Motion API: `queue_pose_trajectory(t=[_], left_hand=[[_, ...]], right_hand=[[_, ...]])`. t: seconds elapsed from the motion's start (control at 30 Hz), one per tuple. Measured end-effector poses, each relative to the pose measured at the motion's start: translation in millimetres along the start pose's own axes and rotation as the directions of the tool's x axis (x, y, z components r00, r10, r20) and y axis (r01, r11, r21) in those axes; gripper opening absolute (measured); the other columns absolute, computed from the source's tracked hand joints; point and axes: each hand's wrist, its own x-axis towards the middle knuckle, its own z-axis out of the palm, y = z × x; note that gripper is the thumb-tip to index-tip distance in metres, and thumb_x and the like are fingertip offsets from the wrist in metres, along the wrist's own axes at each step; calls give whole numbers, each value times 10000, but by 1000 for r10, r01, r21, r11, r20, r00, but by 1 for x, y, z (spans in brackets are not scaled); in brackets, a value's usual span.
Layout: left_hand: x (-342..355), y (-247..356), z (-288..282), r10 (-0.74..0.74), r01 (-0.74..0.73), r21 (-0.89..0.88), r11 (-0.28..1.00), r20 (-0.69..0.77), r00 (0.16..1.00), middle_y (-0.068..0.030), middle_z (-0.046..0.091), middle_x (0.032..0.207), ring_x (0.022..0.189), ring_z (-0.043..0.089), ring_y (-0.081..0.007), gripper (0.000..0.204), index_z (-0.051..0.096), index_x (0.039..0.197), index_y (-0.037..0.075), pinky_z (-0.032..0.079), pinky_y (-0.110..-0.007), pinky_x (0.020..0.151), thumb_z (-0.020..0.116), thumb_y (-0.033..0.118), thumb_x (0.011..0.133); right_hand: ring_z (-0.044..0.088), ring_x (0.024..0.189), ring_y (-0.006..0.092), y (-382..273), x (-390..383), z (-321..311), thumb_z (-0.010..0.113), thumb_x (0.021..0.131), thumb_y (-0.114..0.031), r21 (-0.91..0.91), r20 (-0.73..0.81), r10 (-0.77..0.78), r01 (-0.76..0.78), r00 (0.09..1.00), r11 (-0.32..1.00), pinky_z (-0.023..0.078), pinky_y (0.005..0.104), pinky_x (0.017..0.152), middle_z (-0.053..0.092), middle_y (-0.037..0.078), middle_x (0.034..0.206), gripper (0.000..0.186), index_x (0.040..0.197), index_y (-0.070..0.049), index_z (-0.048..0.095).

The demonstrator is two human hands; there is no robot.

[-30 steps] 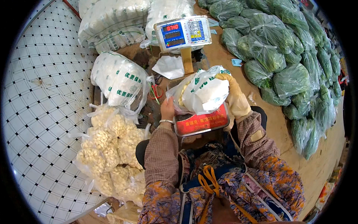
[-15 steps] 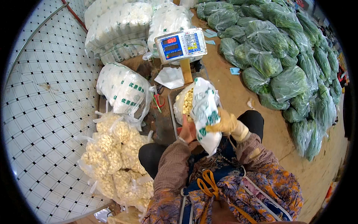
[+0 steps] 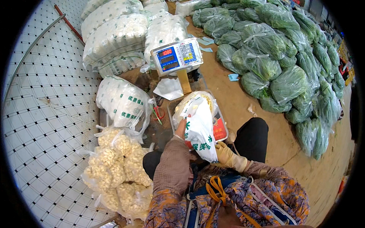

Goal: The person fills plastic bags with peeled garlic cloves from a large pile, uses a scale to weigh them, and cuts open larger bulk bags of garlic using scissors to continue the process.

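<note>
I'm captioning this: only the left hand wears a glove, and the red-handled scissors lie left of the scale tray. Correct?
Wrong hand: the head view shows only the right hand gloved. The red-handled scissors do lie left of the scale tray.

The printed white plastic bag (image 3: 200,131) hides part of the left hand (image 3: 181,127), so its grip cannot be made out, and covers much of the scale's red-and-silver pan (image 3: 220,129). Some fingertips of the gloved right hand (image 3: 227,155) are lost against the bag's lower edge. The upper edge cuts off the stacked white sacks (image 3: 114,38); the pale scrap (image 3: 251,110) on the floor (image 3: 243,95) is too small to identify.
</note>
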Motion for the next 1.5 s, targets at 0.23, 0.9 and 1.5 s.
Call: queue_pose_trajectory(t=[0.23,0.9,1.5], left_hand=[[-72,61,-16,439,-343,710,615,53,897,-102,516,1079,982,502,-176,343,433,1135,-22,417,-266,791,345,218,906],[-127,72,-150,584,300,905,302,-425,692,-207,551,958,883,529,-338,379,501,1063,-1,419,-365,745,506,230,764],[-142,75,-164,757,387,898,208,-398,518,-201,564,794,724,545,-363,262,469,968,6,420,-399,614,539,164,771]], right_hand=[[420,1067,244,-18,39,14,530,705,-282,-27,0,-64,64,998,998,254,404,963,496,109,1070,429,1072,-61,515],[440,999,389,89,180,21,646,623,-236,11,-10,558,-558,830,830,371,407,856,406,262,1113,612,1170,-125,395],[523,554,68,121,160,8,623,716,-121,919,212,771,-391,600,52,403,166,424,579,47,804,192,885,-104,533]])
